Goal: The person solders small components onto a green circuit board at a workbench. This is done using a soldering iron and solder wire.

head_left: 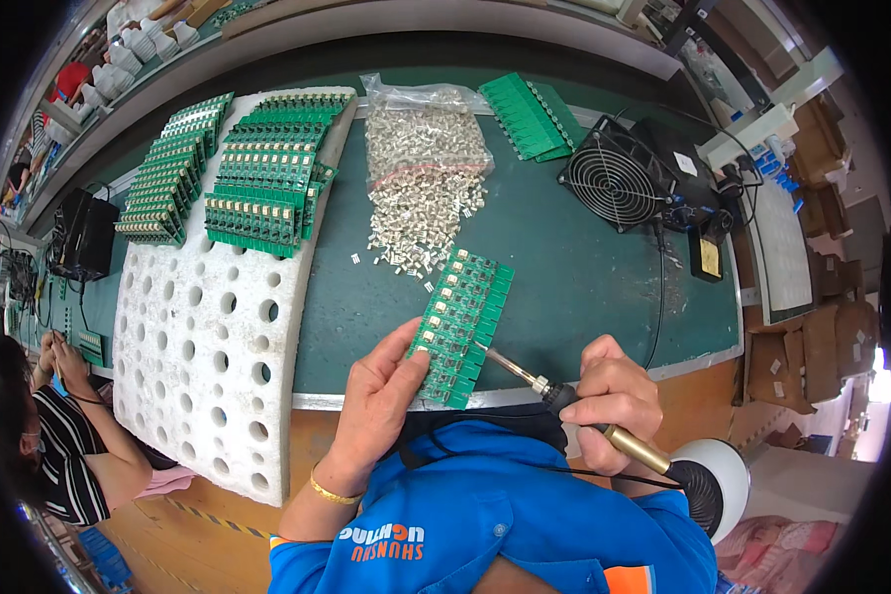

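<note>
My left hand (379, 389) grips the lower left edge of a green circuit board panel (462, 322), thumb on top. The panel is tilted over the bench's front edge and carries rows of small pale connectors and dark components. My right hand (616, 404) is closed round a soldering iron (510, 366) with a black grip. Its metal tip points left and meets the panel's right side; I cannot tell whether it touches a joint. Behind the panel lies a heap of small whitish connectors (421, 220), spilling from a clear plastic bag (426, 134).
Populated boards (267, 173) stand stacked on a white foam block (203, 337) with holes, at left. More green panels (533, 117) lie at the back. At right are a black fan (616, 173) and a yellow sponge holder (708, 255). Another person (84, 436) works at far left.
</note>
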Motion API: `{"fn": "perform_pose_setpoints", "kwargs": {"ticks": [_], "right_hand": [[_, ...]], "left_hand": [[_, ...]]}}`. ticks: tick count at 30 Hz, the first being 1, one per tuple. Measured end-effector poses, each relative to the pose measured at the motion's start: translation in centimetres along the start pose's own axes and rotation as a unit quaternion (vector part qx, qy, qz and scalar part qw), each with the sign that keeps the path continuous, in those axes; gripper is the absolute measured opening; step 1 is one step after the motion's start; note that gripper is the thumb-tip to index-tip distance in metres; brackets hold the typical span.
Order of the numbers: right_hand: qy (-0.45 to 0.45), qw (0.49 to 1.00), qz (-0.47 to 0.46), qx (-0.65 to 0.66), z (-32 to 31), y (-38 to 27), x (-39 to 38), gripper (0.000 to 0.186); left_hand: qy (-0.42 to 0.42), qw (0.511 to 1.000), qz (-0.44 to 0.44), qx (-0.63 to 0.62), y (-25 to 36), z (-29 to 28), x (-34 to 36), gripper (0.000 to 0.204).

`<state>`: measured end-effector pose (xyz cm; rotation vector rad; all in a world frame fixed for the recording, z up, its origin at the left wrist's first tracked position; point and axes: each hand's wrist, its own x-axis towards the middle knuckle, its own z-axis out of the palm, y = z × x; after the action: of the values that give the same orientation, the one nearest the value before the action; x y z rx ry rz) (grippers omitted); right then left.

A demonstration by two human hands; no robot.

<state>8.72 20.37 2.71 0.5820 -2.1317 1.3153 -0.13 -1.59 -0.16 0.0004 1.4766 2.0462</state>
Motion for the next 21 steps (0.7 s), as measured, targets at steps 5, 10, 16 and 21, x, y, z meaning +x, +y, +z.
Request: {"fn": "perform_pose_setpoints", "kwargs": {"ticks": [5,10,16,21], "right_hand": [[0.016,1.000,0.009,-0.007,-0.1,0.0,-0.6,0.017],[0.038,0.999,0.023,-0.014,-0.4,0.3,-1.6,0.017],[0.049,0.998,0.031,-0.001,-0.6,1.1,-2.6,0.023],[0.055,0.998,0.028,0.011,0.0,1.0,-3.2,0.025]], "left_hand": [[-0.097,0.972,-0.002,0.214,-1.5,-1.6,0.8,0.040],[-0.105,0.953,0.006,0.284,-1.2,-0.9,1.0,0.039],[-0.056,0.926,-0.017,0.372,-1.6,-0.1,-1.3,0.040],[-0.010,0.865,0.048,0.500,-2.2,0.0,-2.6,0.042]]}}
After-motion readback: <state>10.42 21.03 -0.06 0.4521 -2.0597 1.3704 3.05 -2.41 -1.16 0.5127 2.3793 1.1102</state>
